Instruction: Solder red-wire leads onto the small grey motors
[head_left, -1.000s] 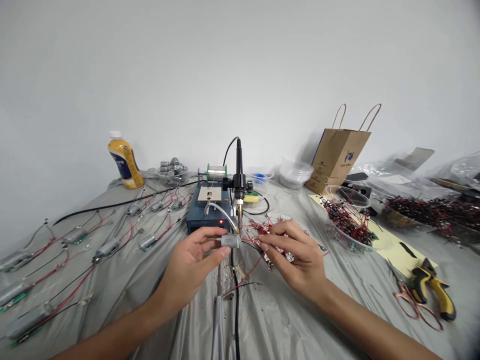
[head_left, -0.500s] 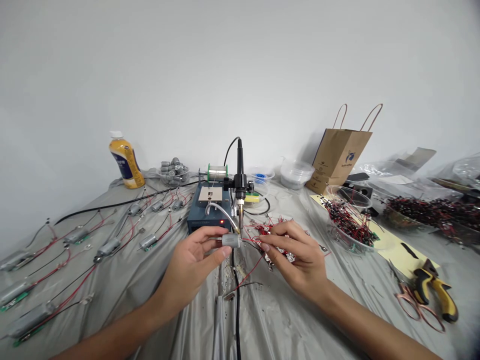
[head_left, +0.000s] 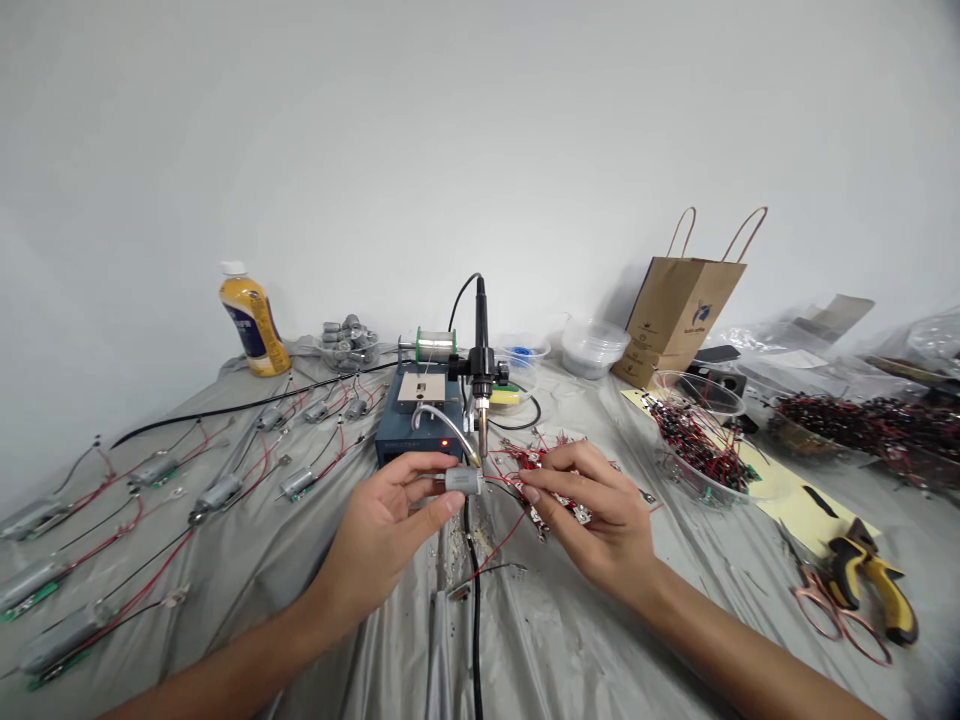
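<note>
Between thumb and fingers, my left hand (head_left: 401,510) holds a small grey cylindrical motor (head_left: 461,482) lying sideways. The motor's right end is just under the tip of a soldering iron (head_left: 483,430) fixed upright in a stand; whether they touch I cannot tell. A bent solder feed tube (head_left: 450,418) points at the same spot. My right hand (head_left: 592,505) pinches a red wire (head_left: 498,480) that reaches toward the motor's end. Behind that hand lies a pile of red wires with metal clips (head_left: 536,462), partly hidden.
The blue soldering station (head_left: 386,425) carries a solder spool (head_left: 435,346). Wired motors (head_left: 217,495) lie at left, near a bottle (head_left: 253,325) and a bowl of motors (head_left: 349,345). At right are a wire-filled bowl (head_left: 701,450), a paper bag (head_left: 679,315), scissors (head_left: 840,625) and cutters (head_left: 874,580).
Almost nothing differs. Both hands keep the same grip and place at the iron tip; the view has shifted very slightly.
</note>
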